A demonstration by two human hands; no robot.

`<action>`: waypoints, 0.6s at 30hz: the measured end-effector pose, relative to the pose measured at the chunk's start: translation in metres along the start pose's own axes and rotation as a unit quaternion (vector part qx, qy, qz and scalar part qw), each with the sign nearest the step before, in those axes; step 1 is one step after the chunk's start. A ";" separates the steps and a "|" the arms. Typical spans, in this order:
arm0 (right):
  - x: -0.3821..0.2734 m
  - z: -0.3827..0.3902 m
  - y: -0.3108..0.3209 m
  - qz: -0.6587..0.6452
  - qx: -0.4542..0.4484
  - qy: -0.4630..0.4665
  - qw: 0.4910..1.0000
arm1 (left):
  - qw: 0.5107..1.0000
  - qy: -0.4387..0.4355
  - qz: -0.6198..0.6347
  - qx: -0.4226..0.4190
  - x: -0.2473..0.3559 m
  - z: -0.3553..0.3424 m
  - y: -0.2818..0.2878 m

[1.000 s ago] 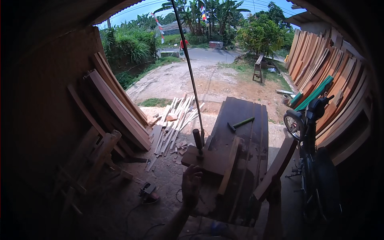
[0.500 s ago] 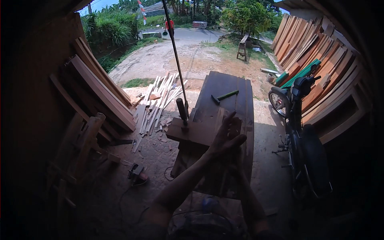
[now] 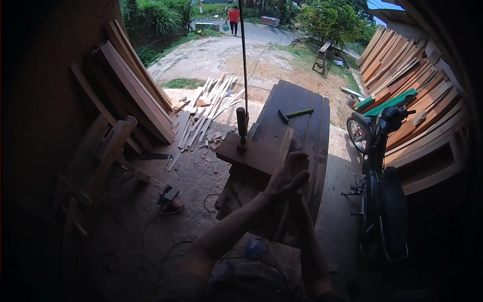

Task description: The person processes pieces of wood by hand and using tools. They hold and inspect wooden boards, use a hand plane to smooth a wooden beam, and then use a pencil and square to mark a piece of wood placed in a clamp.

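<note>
My left hand (image 3: 285, 179) and my right hand (image 3: 297, 200) meet palm to palm over the near part of a dark wooden workbench (image 3: 294, 95). The left hand's fingers stretch forward, with nothing seen in them. Behind it, the right hand's fingers are mostly hidden. Just left of the hands, a thick wooden block (image 3: 246, 157) juts past the bench's left side. On that block stands a clamp with a dark handle (image 3: 242, 122) and a long thin bar rising out of view. A narrow wooden strip (image 3: 285, 146) lies beyond my fingers. Farther along rests a hammer (image 3: 298, 115) with a green handle.
Cut wood strips (image 3: 204, 113) litter the floor at left, near a corded power tool (image 3: 170, 199). Boards (image 3: 133, 90) lean on the left wall, more planks (image 3: 397, 65) on the right. A motorcycle (image 3: 387, 191) stands right of the bench. A person in red (image 3: 233, 17) carries a bucket outside.
My hands have come closer together and slightly nearer to me, and the left fingers are less spread. The view has shifted, so the scene sits farther right. The distant person has come clear of the bar.
</note>
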State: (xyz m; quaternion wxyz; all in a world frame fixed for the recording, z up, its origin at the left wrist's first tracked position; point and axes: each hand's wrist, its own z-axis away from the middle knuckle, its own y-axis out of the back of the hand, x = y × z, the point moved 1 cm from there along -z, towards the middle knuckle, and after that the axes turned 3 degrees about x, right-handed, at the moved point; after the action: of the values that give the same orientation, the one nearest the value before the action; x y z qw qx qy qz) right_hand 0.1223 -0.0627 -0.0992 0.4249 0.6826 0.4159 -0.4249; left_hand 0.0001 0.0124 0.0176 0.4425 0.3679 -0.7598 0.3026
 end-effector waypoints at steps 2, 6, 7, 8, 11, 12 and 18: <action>-0.006 0.005 0.001 0.028 0.065 -0.012 0.997 | 0.999 -0.008 -0.027 -0.037 0.004 0.003 -0.002; 0.000 -0.006 -0.027 0.141 0.175 -0.040 0.974 | 0.998 0.040 0.002 -0.049 0.009 0.005 -0.013; 0.003 -0.009 -0.035 0.167 0.185 -0.051 0.967 | 0.999 0.026 0.030 -0.035 0.006 0.004 -0.016; 0.005 -0.011 -0.042 0.178 0.185 -0.055 0.965 | 0.998 0.012 0.056 -0.018 0.003 0.002 -0.016; 0.007 -0.016 -0.052 0.202 0.187 -0.065 0.959 | 0.997 -0.014 0.071 0.028 0.001 0.002 -0.011; 0.007 -0.017 -0.052 0.207 0.186 -0.067 0.958 | 0.997 -0.019 0.067 0.042 0.002 0.002 -0.010; 0.008 -0.015 -0.049 0.222 0.187 -0.074 0.954 | 0.999 -0.040 -0.008 0.035 0.003 0.005 -0.005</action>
State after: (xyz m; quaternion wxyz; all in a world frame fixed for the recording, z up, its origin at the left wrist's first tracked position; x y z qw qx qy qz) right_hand 0.0827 -0.0331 -0.1137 0.4026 0.7919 0.1341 -0.4390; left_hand 0.0014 0.0050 0.0193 0.4012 0.4010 -0.7627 0.3108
